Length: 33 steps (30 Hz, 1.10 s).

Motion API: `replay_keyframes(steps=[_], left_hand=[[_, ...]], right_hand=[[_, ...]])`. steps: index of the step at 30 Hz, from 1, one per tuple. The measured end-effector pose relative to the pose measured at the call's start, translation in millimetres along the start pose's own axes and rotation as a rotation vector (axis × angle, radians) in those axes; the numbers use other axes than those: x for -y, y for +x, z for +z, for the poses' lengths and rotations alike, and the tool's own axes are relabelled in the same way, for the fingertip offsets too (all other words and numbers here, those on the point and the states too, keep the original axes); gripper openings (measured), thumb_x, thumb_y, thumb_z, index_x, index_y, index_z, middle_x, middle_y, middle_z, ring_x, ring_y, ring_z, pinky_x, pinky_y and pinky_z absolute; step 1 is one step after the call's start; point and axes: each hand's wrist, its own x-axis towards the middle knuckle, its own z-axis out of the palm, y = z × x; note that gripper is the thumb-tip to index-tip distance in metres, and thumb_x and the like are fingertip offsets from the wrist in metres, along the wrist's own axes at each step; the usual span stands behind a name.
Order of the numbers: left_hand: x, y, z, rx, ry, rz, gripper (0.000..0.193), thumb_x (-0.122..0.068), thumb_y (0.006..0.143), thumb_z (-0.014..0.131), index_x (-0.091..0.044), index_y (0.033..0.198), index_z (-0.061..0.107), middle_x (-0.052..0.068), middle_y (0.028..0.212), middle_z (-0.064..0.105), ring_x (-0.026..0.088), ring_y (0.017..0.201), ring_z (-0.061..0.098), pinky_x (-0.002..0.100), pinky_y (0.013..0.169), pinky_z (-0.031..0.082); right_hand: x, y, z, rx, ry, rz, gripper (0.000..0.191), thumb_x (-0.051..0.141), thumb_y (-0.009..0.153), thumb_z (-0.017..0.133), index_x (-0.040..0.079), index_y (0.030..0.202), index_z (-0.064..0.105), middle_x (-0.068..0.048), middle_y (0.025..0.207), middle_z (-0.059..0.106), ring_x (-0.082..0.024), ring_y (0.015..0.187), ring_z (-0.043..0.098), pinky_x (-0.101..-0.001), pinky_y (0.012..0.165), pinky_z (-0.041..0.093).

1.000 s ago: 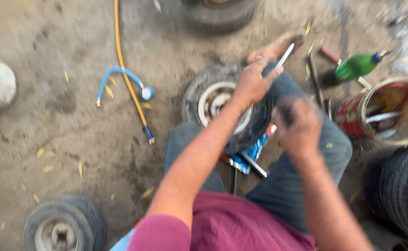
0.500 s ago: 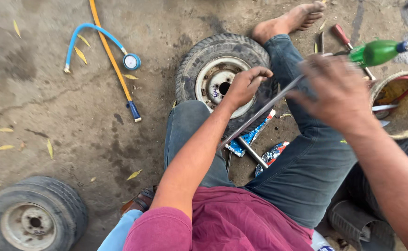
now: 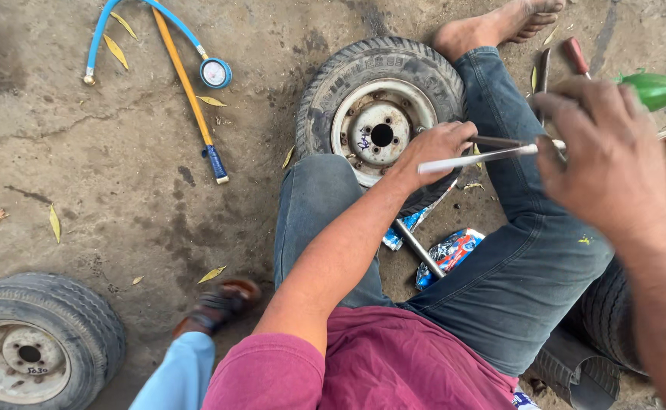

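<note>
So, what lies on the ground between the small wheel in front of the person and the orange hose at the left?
In the head view, only bare dirt ground with one yellow leaf lies between the wheel and the orange hose.

Two small wheels are showing: one wheel [image 3: 378,114] is lying between the person's legs, and a second wheel [image 3: 33,345] is sitting well to the lower left of it. One blue hose with a round gauge [image 3: 215,72] and one orange hose [image 3: 185,83] are lying left of the first wheel. One green bottle [image 3: 656,89] is resting to its right. Two crumpled wrappers [image 3: 451,250] are lying just below it. Two hands, the left hand [image 3: 435,152] and right hand [image 3: 610,156], are sharing one metal rod [image 3: 485,157].
</note>
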Motion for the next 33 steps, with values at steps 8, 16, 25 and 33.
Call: replay_keyframes(steps=[8,16,25,33], left_hand=[[8.5,-3.6,11.1,0.005,0.093,0.012,0.006,-0.019,0.107,0.057,-0.015,0.108,0.062,0.013,0.1,0.07,0.037,0.1,0.067,0.049,0.082,0.052],[22.0,0.0,-17.8,-0.156,-0.056,-0.073,0.02,-0.018,0.099,0.067,-0.009,0.114,0.058,0.018,0.098,0.071,0.042,0.094,0.068,0.051,0.08,0.055],[20.6,0.8,-33.5,-0.033,-0.017,-0.062,0.024,-0.014,0.097,0.068,-0.009,0.119,0.059,0.018,0.099,0.074,0.041,0.099,0.07,0.05,0.082,0.054],[52.5,-9.4,-41.6,-0.077,0.078,-0.204,0.041,0.003,0.081,0.059,-0.011,0.118,0.067,0.021,0.115,0.071,0.039,0.108,0.067,0.047,0.094,0.051]], right_hand=[[-4.1,-27.7,30.7,0.174,-0.164,0.234,0.036,0.035,0.094,0.077,0.001,0.088,0.068,-0.017,0.087,0.066,-0.034,0.071,0.067,-0.0439,0.06,0.053],[-0.1,-31.5,25.0,0.041,-0.016,0.379,0.029,0.029,0.108,0.079,0.007,0.093,0.067,-0.011,0.092,0.064,-0.031,0.081,0.066,-0.043,0.071,0.051],[32.1,15.4,23.0,-0.007,-0.079,0.056,0.079,0.033,0.068,0.086,0.002,0.135,0.059,-0.024,0.126,0.064,-0.043,0.106,0.063,-0.0482,0.085,0.053],[6.6,-0.2,49.3,0.16,0.509,0.611,0.023,0.025,0.103,0.073,0.002,0.106,0.072,-0.013,0.072,0.069,-0.026,0.06,0.067,-0.0387,0.058,0.052]])
